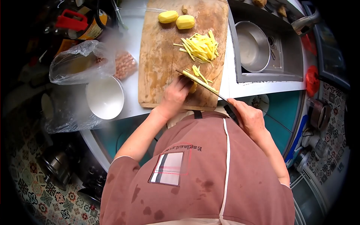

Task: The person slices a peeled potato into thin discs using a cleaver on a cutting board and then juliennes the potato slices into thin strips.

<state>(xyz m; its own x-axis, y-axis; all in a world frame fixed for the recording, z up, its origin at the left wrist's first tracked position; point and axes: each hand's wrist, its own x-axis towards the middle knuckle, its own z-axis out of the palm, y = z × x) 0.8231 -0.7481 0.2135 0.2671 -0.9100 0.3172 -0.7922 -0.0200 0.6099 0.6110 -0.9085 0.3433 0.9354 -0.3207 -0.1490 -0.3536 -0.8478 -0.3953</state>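
Note:
My right hand (249, 117) is closed round the dark handle of a kitchen knife (210, 87), its blade slanting across the near part of a wooden cutting board (157, 67). Pale yellow slivers cling along the blade. With curled fingers, my left hand (175, 93) presses a peeled potato piece (193, 88) against the board, close to the blade, which partly hides it. A few cut potato strips (200, 73) lie just beyond the knife. Farther back is a pile of potato strips (201, 47), and two whole peeled potatoes (177, 19) rest near the far end.
To the right, a metal pot (252, 47) sits in the sink (287, 69) below a faucet (305, 23). On the left are a white bowl (105, 98), a clear plastic bag (75, 63) and a pack of pinkish pieces (125, 64). A small brownish lump (184, 9) lies behind the potatoes.

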